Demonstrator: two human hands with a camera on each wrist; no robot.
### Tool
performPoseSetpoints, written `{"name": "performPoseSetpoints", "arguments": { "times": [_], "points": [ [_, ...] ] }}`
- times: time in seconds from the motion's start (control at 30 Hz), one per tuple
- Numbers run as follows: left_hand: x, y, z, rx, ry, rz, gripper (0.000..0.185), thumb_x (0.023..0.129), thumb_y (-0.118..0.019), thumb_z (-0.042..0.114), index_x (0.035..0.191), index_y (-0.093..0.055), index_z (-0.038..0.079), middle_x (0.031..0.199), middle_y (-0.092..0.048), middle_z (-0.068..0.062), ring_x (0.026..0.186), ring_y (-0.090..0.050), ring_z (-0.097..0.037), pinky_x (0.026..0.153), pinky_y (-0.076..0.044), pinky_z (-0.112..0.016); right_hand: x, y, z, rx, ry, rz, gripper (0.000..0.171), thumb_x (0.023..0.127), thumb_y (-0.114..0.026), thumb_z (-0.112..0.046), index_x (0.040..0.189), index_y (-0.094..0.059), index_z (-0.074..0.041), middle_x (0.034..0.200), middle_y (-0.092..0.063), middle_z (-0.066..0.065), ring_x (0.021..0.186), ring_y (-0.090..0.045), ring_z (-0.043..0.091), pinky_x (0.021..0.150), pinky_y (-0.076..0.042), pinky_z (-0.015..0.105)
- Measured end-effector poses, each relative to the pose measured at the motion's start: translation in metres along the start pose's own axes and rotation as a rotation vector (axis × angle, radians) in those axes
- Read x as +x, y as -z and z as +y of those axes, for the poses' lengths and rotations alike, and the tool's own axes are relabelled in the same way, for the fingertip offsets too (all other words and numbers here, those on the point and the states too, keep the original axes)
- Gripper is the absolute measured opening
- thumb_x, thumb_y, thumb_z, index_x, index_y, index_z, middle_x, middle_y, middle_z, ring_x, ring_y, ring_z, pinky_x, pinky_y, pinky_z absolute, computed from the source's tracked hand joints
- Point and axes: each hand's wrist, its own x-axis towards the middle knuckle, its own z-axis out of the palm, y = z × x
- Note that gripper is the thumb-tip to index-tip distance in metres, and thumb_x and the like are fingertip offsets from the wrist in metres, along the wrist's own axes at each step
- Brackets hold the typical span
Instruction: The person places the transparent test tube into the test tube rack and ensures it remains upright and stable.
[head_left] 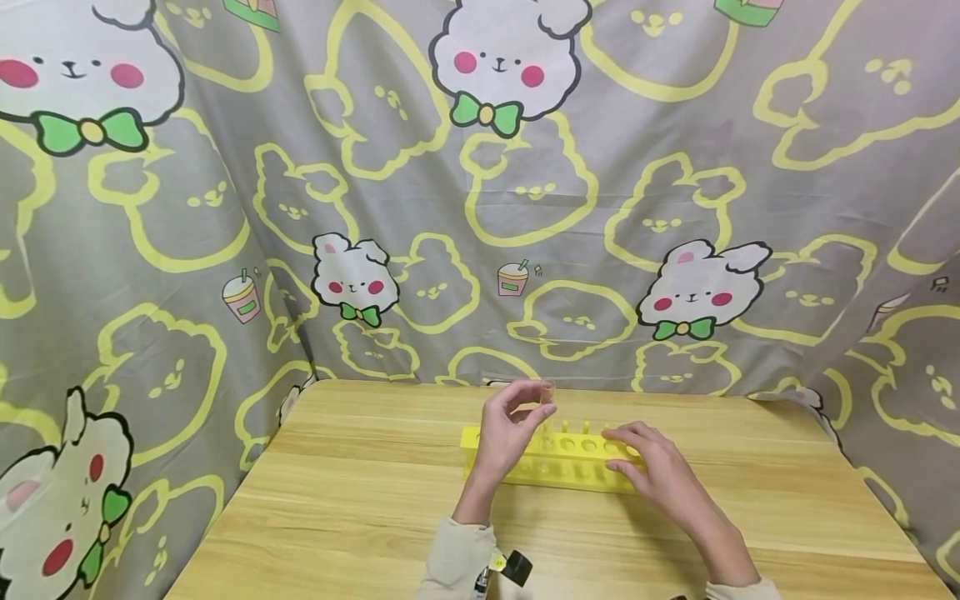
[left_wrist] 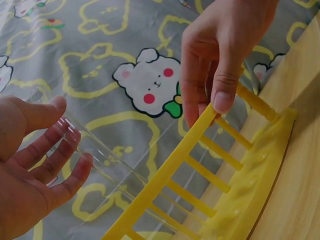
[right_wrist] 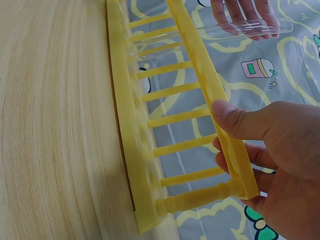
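Observation:
A clear glass test tube [head_left: 548, 398] stands in a hole of the yellow test tube rack [head_left: 510, 477], left of the rack's middle. My left hand [head_left: 504, 429] pinches the tube's upper part between thumb and fingers. In the left wrist view the test tube [left_wrist: 112, 157] runs down through the rack's top bar [left_wrist: 172, 167] toward its base. At the rack's right end my right hand [head_left: 663, 471] grips the top bar, thumb on the near side and fingers beyond, as the right wrist view shows with the rack [right_wrist: 210, 82] and hand [right_wrist: 280, 140].
The rack stands on a wood-grain table [head_left: 360, 500]. Behind it and at both sides hangs a grey curtain [head_left: 420, 208] with cartoon rabbits and yellow outlines. A small black device [head_left: 517, 568] is at the left wrist.

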Motion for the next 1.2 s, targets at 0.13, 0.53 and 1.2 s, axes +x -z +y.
{"name": "performPoseSetpoints", "arguments": {
  "times": [0.13, 0.53, 1.2],
  "points": [
    [0.0001, -0.0002, -0.0007, 0.000, 0.002, 0.001, 0.024, 0.092, -0.076, 0.004, 0.116, -0.072, 0.001, 0.114, -0.071, -0.020, 0.105, -0.070, -0.032, 0.085, -0.060, -0.052, -0.0001, 0.0003, -0.0001, 0.002, -0.014, -0.007, 0.042, 0.080, -0.086, -0.003, 0.120, -0.073, -0.004, 0.110, -0.069, 0.003, 0.101, -0.068, 0.026, 0.084, -0.059, 0.048],
    [-0.0009, -0.0023, -0.0045, -0.005, 0.012, -0.009, 0.026, 0.092, -0.075, -0.001, 0.117, -0.069, -0.007, 0.110, -0.072, -0.018, 0.103, -0.070, -0.035, 0.084, -0.060, -0.049, -0.0008, 0.0011, 0.0001, 0.004, -0.033, -0.016, 0.041, 0.081, -0.086, -0.005, 0.120, -0.073, -0.005, 0.110, -0.069, 0.003, 0.102, -0.068, 0.026, 0.085, -0.058, 0.048],
    [-0.0024, -0.0013, -0.0072, -0.010, 0.021, -0.024, 0.028, 0.093, -0.076, 0.006, 0.118, -0.070, -0.004, 0.113, -0.070, -0.025, 0.106, -0.069, -0.035, 0.083, -0.061, -0.030, -0.0010, 0.0002, -0.0003, -0.012, -0.028, -0.014, 0.042, 0.080, -0.086, -0.004, 0.120, -0.073, -0.004, 0.111, -0.069, 0.004, 0.102, -0.067, 0.027, 0.084, -0.058, 0.048]
  ]
}}
